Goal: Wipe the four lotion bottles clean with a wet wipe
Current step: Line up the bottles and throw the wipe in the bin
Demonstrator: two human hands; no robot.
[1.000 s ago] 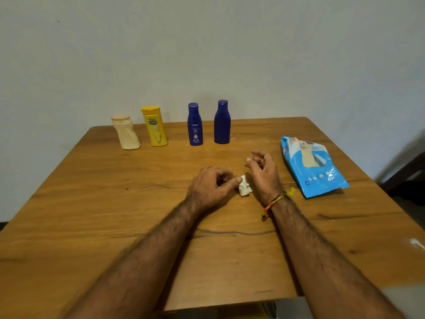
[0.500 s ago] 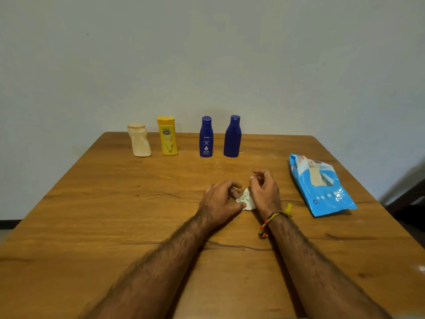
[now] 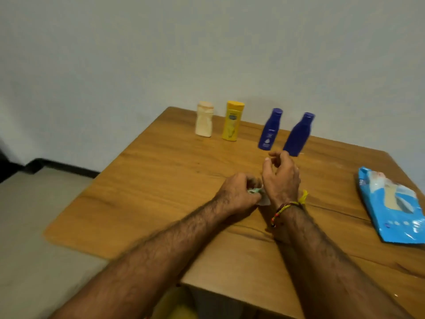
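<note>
Four lotion bottles stand in a row at the table's far edge: a cream bottle (image 3: pixel 204 119), a yellow bottle (image 3: pixel 232 120), a small dark blue bottle (image 3: pixel 269 129) and a plain dark blue bottle (image 3: pixel 299 134). My left hand (image 3: pixel 239 194) grips a crumpled white wet wipe (image 3: pixel 261 196) just above the table's middle. My right hand (image 3: pixel 281 178) hovers right beside it with its fingers loosely curled and nothing in them, in front of the two blue bottles. Most of the wipe is hidden between my hands.
A blue pack of wet wipes (image 3: pixel 391 203) lies flat near the right edge of the wooden table (image 3: pixel 161 185). The table's left edge drops to a grey floor (image 3: pixel 34 226). A plain wall stands behind the bottles.
The view has swung left and tilted. My right hand has lifted off the wipe and risen toward the blue bottles, while my left hand has closed round the wipe.
</note>
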